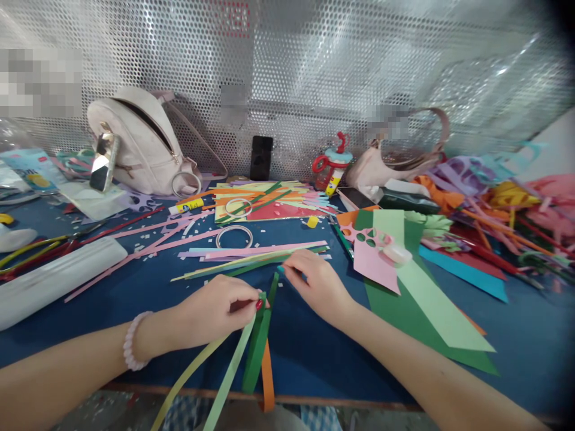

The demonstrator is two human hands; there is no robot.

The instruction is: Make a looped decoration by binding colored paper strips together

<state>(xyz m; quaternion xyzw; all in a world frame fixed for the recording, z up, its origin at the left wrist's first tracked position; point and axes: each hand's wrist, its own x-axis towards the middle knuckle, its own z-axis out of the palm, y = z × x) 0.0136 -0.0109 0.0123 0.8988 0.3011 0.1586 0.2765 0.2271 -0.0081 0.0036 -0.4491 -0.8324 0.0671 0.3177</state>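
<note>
My left hand [224, 302] pinches the joined ends of several paper strips between thumb and fingertips. From the pinch hang a yellow strip [188, 374], a pale green strip [231, 371], a folded or looped dark green strip [255, 356] and an orange strip [268, 380], down over the table's front edge. One dark green end rises to the right of the pinch. Just beyond that end is my right hand [317, 284], its thumb and finger closed together. A small teal spot shows at its fingertips; whether it is a nail or something held, I cannot make out.
Loose strips [256, 257] lie beyond my hands, near metal rings [234, 237] and a glue stick [186, 206]. Coloured paper sheets [431, 311] lie right. Scissors [36, 257] and a white roll [58, 275] are left. Bags, a phone [262, 157] and a cup [332, 167] stand behind.
</note>
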